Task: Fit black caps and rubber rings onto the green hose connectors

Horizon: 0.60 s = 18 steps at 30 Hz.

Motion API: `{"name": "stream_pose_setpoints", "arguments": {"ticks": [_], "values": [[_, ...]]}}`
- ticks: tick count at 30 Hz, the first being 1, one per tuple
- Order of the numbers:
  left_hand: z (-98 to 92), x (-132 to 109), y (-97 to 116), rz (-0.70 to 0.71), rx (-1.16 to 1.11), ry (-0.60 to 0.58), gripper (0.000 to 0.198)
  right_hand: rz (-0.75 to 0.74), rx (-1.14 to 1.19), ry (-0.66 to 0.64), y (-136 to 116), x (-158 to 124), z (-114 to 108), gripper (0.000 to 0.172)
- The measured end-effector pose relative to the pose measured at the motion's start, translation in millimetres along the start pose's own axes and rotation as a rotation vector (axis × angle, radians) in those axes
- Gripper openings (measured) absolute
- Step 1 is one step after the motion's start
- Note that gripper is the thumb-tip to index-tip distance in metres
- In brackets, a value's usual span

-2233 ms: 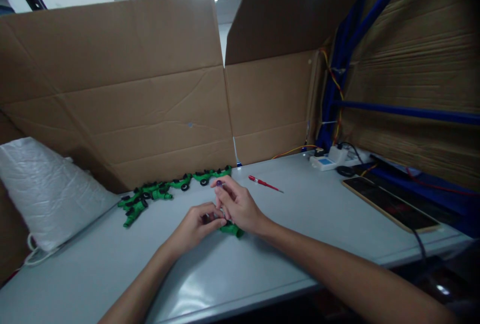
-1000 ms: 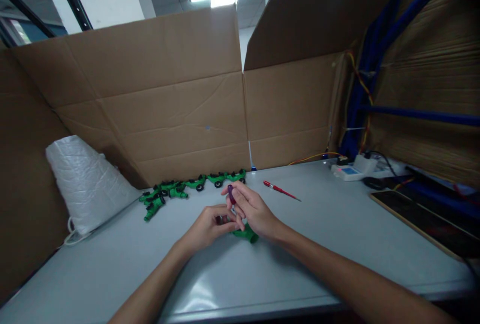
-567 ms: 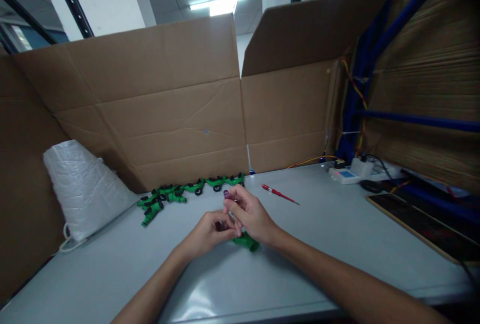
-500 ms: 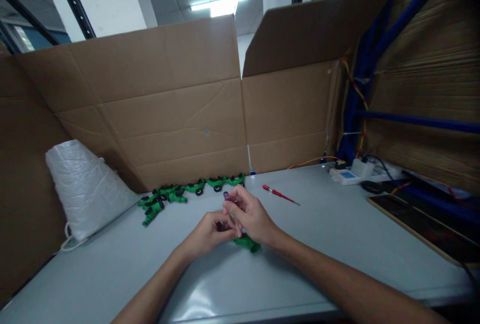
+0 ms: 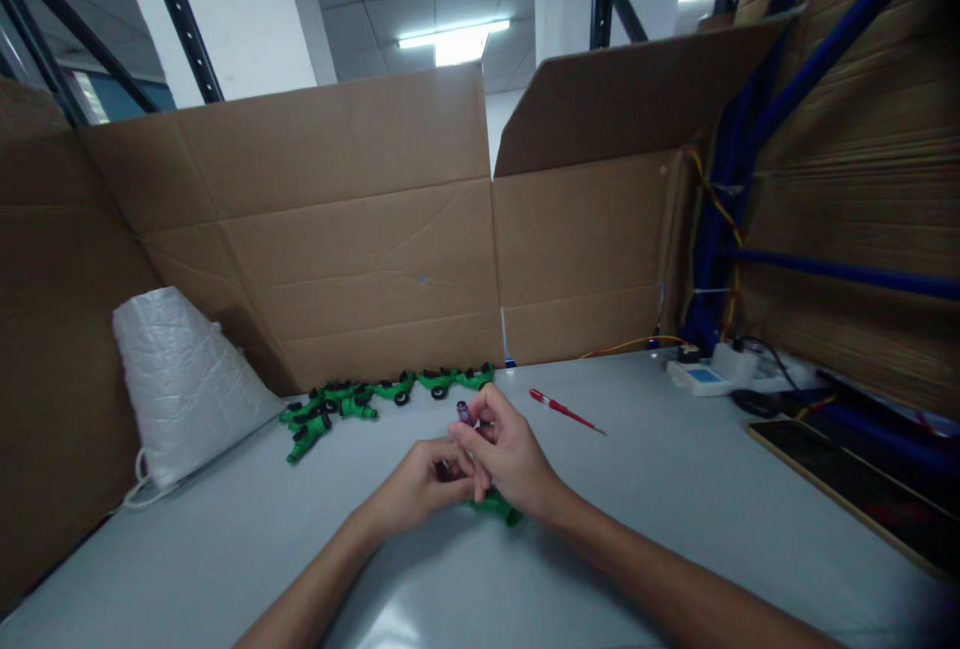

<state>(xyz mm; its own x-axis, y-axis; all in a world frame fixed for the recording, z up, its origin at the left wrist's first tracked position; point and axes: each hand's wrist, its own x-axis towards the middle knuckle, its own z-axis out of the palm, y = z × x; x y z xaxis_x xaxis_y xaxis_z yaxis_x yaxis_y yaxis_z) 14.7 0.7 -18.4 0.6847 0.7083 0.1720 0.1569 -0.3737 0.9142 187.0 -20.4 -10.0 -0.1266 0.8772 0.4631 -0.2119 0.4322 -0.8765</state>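
My right hand (image 5: 504, 449) is closed around a purple-handled screwdriver (image 5: 464, 413), held nearly upright; only the handle's end shows above the fingers, and its shaft is hidden. Just below and to the left, my left hand (image 5: 431, 479) pinches a green plastic fitting (image 5: 499, 506). Its tubular end sticks out under my right hand, and the rest is covered by my fingers. Both hands meet low over the front middle of the table.
Several green fittings with black parts (image 5: 395, 388) lie in a row at the back of the grey table (image 5: 637, 519). A red screwdriver (image 5: 566, 411) lies to the right. A white bag (image 5: 184, 389) leans left; a power strip (image 5: 701, 377) and dark framed panel (image 5: 847, 479) are right. Cardboard (image 5: 360, 259) walls the back.
The whole view has tilted upward a little, so the table and hands sit lower. Both hands keep their grips; the purple handle's end shows slightly more.
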Motion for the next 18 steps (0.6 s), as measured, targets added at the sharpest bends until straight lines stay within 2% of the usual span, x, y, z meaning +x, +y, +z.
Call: {"name": "stream_pose_setpoints", "arguments": {"ticks": [3,8,13,18], "values": [[-0.6,1,1,0.007,-0.025,-0.022,0.037,-0.001,0.076,-0.037,-4,1,1,0.032],[-2.3,0,2,-0.009,-0.064,-0.025,0.040,0.015,0.131,-0.107,-12,2,0,0.039],[-2.7,-1,-2,-0.014,-0.062,-0.014,0.042,0.062,0.186,-0.110,-8,4,-2,0.045],[-2.1,-1,-3,0.001,-0.006,-0.015,0.043,0.068,0.179,-0.118,-4,4,-3,0.044]]}}
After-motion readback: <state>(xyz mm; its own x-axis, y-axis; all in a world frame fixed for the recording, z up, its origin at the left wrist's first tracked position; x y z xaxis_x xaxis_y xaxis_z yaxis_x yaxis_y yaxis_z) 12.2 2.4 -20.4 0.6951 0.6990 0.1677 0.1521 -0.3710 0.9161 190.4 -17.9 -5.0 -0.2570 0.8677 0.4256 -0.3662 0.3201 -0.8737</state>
